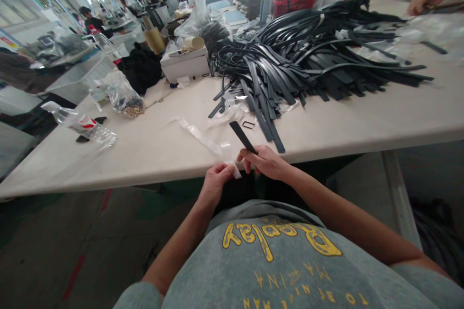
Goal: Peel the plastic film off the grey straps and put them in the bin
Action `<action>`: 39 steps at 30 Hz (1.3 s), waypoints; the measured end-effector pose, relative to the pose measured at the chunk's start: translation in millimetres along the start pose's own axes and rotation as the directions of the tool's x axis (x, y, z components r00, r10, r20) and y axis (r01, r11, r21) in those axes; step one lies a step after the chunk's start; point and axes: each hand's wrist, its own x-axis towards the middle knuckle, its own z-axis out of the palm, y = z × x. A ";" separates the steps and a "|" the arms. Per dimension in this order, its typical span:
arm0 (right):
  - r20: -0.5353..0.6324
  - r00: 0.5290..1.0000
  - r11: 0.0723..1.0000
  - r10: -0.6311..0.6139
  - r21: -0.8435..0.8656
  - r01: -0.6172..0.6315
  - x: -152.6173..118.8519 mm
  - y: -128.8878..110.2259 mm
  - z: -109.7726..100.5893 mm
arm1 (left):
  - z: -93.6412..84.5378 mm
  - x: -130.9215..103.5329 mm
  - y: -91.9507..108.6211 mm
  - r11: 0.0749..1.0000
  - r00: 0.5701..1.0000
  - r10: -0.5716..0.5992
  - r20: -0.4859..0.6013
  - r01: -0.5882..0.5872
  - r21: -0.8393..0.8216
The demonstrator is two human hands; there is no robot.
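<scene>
Now, left hand [216, 178] in a pinch on white strip [203, 140], right hand [268, 160] likewise on dark strap [242, 136].

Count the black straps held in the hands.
1: the black strap in the right hand, pointing away from the body. The left hand holds a whitish strip. Another strap underneath could be hidden.

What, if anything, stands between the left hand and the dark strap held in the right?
The pale strip pinched in the left hand passes through the gap, and the right hand covers the near end of the dark strap. Nothing visible covers its far end.
</scene>
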 end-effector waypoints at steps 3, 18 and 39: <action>0.213 0.973 0.992 0.090 0.070 -0.108 -21.7 8.1 -0.9 | -0.3 12.7 3.6 0.980 0.996 0.024 -0.082 -0.040 -0.196; 0.398 0.896 0.954 0.198 0.131 -0.269 -46.8 35.3 17.3 | 21.9 27.0 11.7 0.964 0.984 0.133 -0.116 -0.156 -0.216; 0.137 0.975 0.982 0.174 0.057 -0.183 -42.1 27.7 13.8 | 17.5 -14.2 -11.2 0.895 0.989 -0.121 -0.084 0.072 -0.441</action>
